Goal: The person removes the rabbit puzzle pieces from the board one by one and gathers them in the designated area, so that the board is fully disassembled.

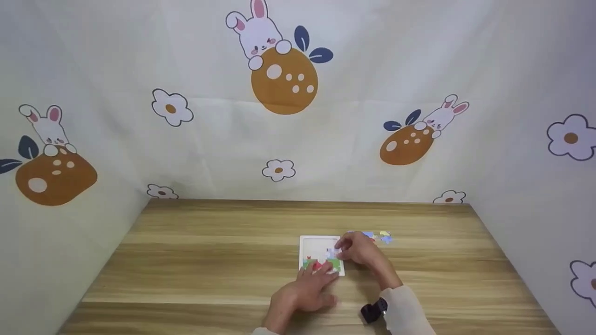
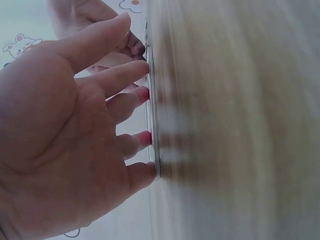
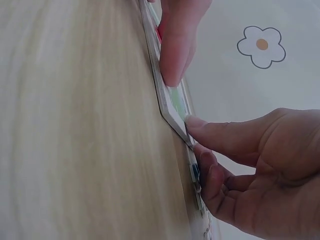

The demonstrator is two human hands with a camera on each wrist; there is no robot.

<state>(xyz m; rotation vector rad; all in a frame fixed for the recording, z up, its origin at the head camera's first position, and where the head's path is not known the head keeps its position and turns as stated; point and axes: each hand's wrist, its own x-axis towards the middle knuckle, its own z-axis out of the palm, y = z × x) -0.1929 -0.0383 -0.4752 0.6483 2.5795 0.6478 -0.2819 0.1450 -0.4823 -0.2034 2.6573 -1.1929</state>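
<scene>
A small white puzzle tray [image 1: 320,243] lies flat on the wooden table [image 1: 209,260], with red and green pieces filling its near part. My left hand [image 1: 311,281] rests on the tray's near edge, and its straight fingers [image 2: 131,97] press on the tray [image 2: 151,120]. My right hand [image 1: 350,252] is at the tray's right edge. Its thumb [image 3: 210,129] and curled forefinger pinch a pale puzzle piece [image 1: 332,252] down at the tray's corner [image 3: 172,107]. Several loose pastel pieces [image 1: 381,237] lie just beyond the right hand.
Cloth printed with rabbits and flowers [image 1: 279,93] walls in the table at the back and on both sides. A black wrist camera [image 1: 374,311] sits on my right forearm. Bare wood spreads to the left and right of the tray.
</scene>
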